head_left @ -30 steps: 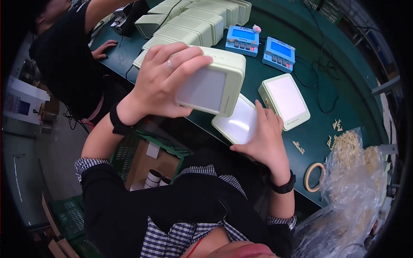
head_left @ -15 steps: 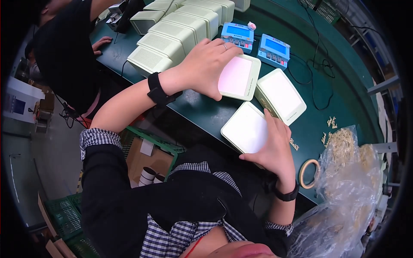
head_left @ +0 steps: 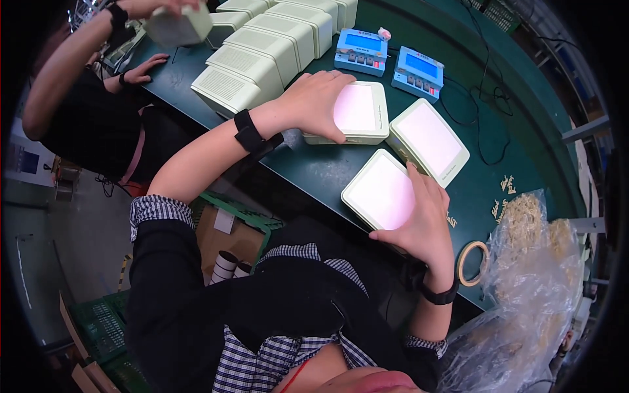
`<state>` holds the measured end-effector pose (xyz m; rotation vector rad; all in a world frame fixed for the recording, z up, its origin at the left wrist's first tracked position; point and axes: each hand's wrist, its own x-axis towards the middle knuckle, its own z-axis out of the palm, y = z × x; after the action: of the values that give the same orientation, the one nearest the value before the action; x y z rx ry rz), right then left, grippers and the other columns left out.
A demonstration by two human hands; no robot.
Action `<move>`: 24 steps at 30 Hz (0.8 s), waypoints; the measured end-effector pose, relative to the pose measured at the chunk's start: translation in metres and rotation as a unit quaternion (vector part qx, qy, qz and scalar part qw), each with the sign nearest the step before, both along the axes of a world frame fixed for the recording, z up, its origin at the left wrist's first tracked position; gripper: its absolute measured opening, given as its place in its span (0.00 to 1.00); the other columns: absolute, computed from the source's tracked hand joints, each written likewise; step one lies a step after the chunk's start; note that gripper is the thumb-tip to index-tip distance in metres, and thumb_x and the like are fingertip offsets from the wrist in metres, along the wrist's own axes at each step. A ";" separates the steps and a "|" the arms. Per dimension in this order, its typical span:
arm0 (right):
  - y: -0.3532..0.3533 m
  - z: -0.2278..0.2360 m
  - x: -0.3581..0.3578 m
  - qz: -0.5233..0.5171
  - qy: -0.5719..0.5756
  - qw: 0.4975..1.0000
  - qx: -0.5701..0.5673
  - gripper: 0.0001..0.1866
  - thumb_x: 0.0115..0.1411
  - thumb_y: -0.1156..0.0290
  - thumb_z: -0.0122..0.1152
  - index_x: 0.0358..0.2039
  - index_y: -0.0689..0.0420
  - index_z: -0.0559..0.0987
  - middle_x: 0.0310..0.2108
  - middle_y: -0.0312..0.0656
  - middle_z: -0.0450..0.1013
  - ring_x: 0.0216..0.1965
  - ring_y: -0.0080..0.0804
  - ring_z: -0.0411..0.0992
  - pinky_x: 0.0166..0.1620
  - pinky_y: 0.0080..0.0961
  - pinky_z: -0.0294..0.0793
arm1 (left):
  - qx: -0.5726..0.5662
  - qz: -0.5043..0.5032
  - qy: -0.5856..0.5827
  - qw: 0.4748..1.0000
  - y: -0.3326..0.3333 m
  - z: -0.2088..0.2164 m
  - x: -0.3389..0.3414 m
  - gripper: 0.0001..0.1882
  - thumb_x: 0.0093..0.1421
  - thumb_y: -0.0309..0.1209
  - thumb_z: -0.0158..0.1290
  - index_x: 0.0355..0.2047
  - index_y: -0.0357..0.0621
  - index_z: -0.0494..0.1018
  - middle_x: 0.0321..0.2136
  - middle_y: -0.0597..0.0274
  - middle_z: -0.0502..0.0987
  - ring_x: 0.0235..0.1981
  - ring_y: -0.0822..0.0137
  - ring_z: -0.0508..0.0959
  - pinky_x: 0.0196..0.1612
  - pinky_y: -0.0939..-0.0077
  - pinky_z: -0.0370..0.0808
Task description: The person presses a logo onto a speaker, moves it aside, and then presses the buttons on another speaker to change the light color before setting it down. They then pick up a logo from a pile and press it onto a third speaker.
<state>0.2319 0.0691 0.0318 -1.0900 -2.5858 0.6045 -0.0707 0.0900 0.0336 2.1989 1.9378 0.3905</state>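
Note:
My left hand (head_left: 316,105) is wrapped round the left side of a pale green box-shaped device (head_left: 367,108) with a glowing whitish-pink screen. It rests on the green table. Near the front edge, my right hand (head_left: 427,219) grips a similar device (head_left: 375,193), thumb at its near corner and fingers along its right side. That screen is lit too. A third lit device (head_left: 429,141) stands tilted behind it, close to my right fingertips. The undersides of all three are hidden.
Several like devices (head_left: 262,56) stand in rows behind my left hand. Two blue testers (head_left: 362,49) with cables sit beyond. Right are small beige pieces (head_left: 508,185), a tape roll (head_left: 460,265) and a plastic bag (head_left: 524,281). Another person's hand (head_left: 137,72) rests on the table at left.
The device in my left hand has shifted slightly left and changed its tilt. My right hand's device has turned a little. At upper left, another person's arm now holds up a pale green device.

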 end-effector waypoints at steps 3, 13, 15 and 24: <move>-0.001 0.001 -0.002 -0.002 0.001 1.000 -0.003 0.66 0.22 0.55 0.83 0.64 0.64 0.63 0.51 0.53 0.69 0.57 0.49 0.65 0.64 0.40 0.53 | 0.043 -0.011 0.015 0.999 -0.006 -0.009 -0.003 0.56 0.36 0.46 0.68 0.64 0.38 0.58 0.60 0.46 0.66 0.61 0.50 0.65 0.64 0.58 0.61; -0.001 0.002 -0.004 0.001 0.007 1.000 -0.009 0.64 0.22 0.56 0.83 0.63 0.64 0.65 0.52 0.52 0.68 0.58 0.50 0.64 0.64 0.41 0.53 | 0.141 -0.027 0.038 0.989 -0.016 -0.006 -0.008 0.58 0.40 0.53 0.68 0.66 0.36 0.55 0.64 0.42 0.61 0.64 0.46 0.62 0.66 0.55 0.57; 0.000 0.001 -0.005 0.014 0.016 1.000 -0.016 0.63 0.22 0.56 0.83 0.63 0.64 0.66 0.53 0.52 0.68 0.58 0.50 0.64 0.64 0.42 0.53 | 0.046 -0.036 0.016 0.998 0.000 -0.006 -0.007 0.58 0.40 0.53 0.67 0.66 0.36 0.54 0.63 0.41 0.62 0.63 0.45 0.63 0.65 0.56 0.59; -0.002 -0.011 -0.022 0.063 0.052 0.995 0.057 0.51 0.36 0.59 0.79 0.62 0.58 0.68 0.61 0.52 0.63 0.64 0.53 0.59 0.65 0.45 0.53 | 0.124 -0.054 0.057 0.989 0.009 -0.031 0.002 0.57 0.37 0.52 0.64 0.65 0.37 0.57 0.55 0.41 0.68 0.56 0.45 0.69 0.58 0.55 0.65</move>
<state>0.2100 0.0674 0.0212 -0.8409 -2.5775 0.5207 -0.0682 0.0993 0.0025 2.5225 1.9041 0.5251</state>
